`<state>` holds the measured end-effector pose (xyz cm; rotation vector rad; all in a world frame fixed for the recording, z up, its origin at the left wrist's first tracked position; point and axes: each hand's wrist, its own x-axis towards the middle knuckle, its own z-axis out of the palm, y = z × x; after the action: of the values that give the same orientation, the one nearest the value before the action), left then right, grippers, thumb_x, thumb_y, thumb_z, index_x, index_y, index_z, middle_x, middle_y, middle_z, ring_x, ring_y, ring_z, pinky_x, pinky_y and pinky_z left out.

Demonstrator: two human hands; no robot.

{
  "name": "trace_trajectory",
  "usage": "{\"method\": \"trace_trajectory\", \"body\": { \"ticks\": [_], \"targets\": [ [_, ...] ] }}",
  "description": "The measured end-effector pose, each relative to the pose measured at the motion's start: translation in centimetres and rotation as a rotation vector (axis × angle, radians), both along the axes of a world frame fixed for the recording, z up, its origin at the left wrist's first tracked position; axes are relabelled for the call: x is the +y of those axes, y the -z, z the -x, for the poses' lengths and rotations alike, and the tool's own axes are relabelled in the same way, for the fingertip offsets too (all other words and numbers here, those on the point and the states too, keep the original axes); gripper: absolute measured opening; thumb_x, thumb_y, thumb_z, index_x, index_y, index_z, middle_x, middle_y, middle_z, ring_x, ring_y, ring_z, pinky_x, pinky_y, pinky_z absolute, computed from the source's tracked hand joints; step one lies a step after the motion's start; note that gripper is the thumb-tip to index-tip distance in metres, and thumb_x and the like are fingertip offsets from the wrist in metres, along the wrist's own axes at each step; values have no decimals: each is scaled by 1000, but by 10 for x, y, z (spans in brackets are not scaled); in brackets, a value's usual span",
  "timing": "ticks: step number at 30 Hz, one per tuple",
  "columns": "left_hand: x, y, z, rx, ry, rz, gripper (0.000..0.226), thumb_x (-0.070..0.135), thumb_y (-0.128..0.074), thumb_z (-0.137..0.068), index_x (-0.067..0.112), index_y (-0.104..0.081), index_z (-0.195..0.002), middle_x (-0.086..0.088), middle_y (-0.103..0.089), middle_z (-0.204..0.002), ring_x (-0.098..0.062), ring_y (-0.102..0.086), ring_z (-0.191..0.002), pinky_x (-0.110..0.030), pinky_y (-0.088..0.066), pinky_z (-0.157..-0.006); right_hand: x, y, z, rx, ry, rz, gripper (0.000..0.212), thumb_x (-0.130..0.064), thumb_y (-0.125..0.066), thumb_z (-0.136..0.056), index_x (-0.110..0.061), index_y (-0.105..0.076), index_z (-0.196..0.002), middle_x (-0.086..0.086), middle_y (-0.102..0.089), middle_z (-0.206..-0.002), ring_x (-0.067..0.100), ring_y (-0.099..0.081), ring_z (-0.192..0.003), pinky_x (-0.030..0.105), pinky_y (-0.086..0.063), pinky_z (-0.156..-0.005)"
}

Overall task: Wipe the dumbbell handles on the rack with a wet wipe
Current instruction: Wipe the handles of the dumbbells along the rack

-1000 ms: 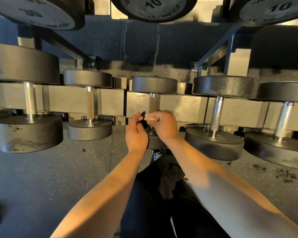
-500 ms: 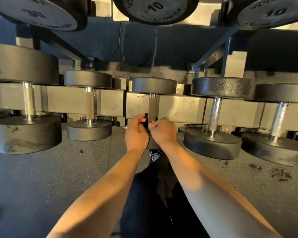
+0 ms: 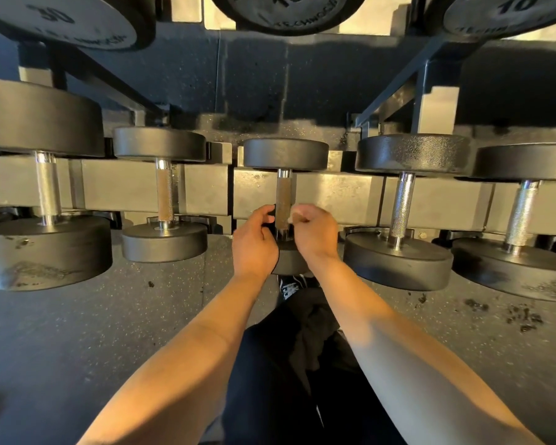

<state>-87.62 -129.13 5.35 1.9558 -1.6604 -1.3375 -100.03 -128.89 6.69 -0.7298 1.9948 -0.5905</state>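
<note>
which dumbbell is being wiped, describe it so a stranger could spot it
On the lower rack rail, five dumbbells sit side by side. It is the middle dumbbell, flanked by the left hand and right hand, smallest, with a brownish handle.

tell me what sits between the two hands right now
The middle dumbbell's handle stands between the left hand and right hand, seen in the head view.

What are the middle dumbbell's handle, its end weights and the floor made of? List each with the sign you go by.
Middle dumbbell handle: metal with a knurled surface, dull brownish rather than shiny, possibly worn or tarnished.
End weights: matte black, smooth with a soft sheen, probably rubber or a coating over metal; the look leaves it open.
Floor: dark grey with pale flecks, apparently speckled rubber gym flooring.
</note>
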Motion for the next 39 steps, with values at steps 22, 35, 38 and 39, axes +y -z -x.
{"method": "trace_trajectory", "body": {
  "ticks": [22,35,38,39],
  "targets": [
    [-33,5,2,162,254,157,48,13,-47,-105,29,-41,-150,4,-46,-145,3,-41,-129,-10,-31,-107,-26,4,-17,-189,444,108,21,-12,-63,-97,-18,-73,-114,-7,-70,-105,12,-66,-101,24,-52,-89],
    [-58,7,20,287,-325,105,17,15,-63,-98,20,-70,-113,10,-71,-104,2,-66,-95,-18,-53,-83,-20,11,-24,-111,258,274,34,-18,-40,-107,-22,-53,-138,-5,-50,-129,-2,-49,-107,-2,-35,-85],
    [-67,12,16,353,-451,-14,12,15,-60,-100,19,-70,-105,5,-71,-98,1,-65,-84,-18,-52,-78,-21,16,-19,-35,296,233,26,-9,-44,-104,-12,-62,-122,-1,-53,-120,-1,-48,-101,12,-43,-94],
    [-72,16,20,414,-473,-120,13,14,-58,-100,17,-71,-101,2,-72,-93,-4,-65,-81,-23,-53,-79,-22,18,-20,-40,274,215,28,-8,-43,-103,-12,-64,-121,-1,-56,-118,3,-51,-103,19,-45,-97]
  ]
}}
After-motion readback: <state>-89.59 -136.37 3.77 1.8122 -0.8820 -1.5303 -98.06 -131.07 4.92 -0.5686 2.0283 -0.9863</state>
